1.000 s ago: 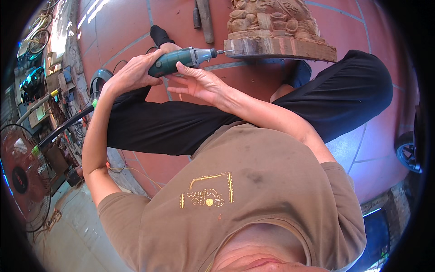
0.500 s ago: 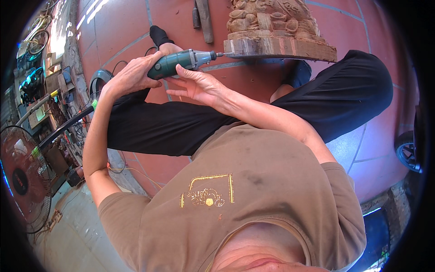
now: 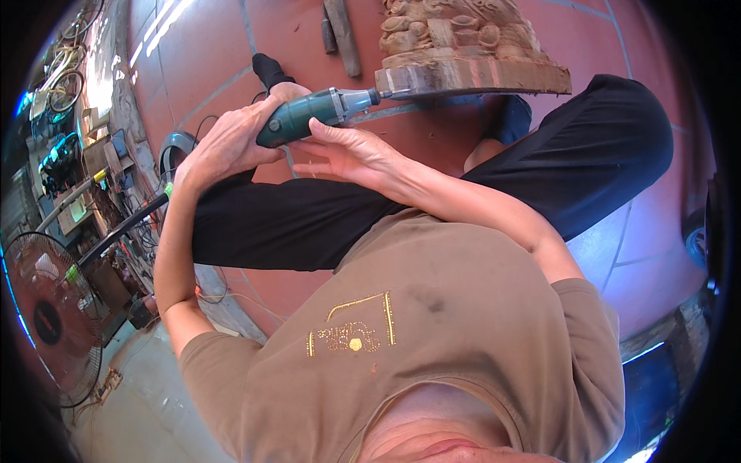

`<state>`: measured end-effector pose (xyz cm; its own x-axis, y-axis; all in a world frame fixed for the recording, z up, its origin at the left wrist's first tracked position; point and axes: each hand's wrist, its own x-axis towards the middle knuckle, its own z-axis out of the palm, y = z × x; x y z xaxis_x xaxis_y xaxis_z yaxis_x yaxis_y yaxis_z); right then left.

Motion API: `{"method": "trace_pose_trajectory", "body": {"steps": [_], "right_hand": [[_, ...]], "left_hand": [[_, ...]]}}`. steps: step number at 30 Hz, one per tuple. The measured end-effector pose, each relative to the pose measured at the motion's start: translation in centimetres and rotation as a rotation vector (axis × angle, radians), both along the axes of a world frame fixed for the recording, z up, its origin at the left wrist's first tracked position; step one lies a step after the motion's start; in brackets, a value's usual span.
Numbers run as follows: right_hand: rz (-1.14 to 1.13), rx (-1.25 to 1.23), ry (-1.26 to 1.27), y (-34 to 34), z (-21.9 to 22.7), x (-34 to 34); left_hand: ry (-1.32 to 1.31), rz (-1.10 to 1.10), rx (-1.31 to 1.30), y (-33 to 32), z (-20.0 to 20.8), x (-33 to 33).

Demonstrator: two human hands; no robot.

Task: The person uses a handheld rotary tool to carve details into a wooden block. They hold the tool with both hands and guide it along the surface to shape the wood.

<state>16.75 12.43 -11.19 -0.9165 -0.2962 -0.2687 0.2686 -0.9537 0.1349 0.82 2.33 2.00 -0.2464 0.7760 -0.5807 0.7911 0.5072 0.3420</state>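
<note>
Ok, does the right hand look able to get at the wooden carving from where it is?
Probably yes: nothing visible blocks the right hand from the wooden carving, though the green rotary tool lies close beside that path.

The green tool (image 3: 302, 119) has a grey nose and thin tip pointing right, at the left end of the brown wood carving (image 3: 467, 52); I can't tell if they touch. The carving has round bumps above a thick base.

One rotary tool (image 3: 305, 118), apparently one carving (image 3: 467, 48)
</note>
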Motion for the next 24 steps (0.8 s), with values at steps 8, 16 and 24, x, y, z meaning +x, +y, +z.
{"method": "trace_pose_trajectory", "body": {"steps": [8,16,24], "right_hand": [[0.017,0.013,0.035,0.4,-0.2,1.6],[-0.025,-0.045,0.083,0.5,-0.2,1.3],[-0.021,-0.019,0.081,0.7,-0.1,1.3]], "left_hand": [[0.03,-0.084,0.011,0.1,-0.3,1.5],[0.065,-0.052,-0.064,1.0,0.6,1.6],[0.064,-0.038,-0.096,1.5,0.8,1.6]]}}
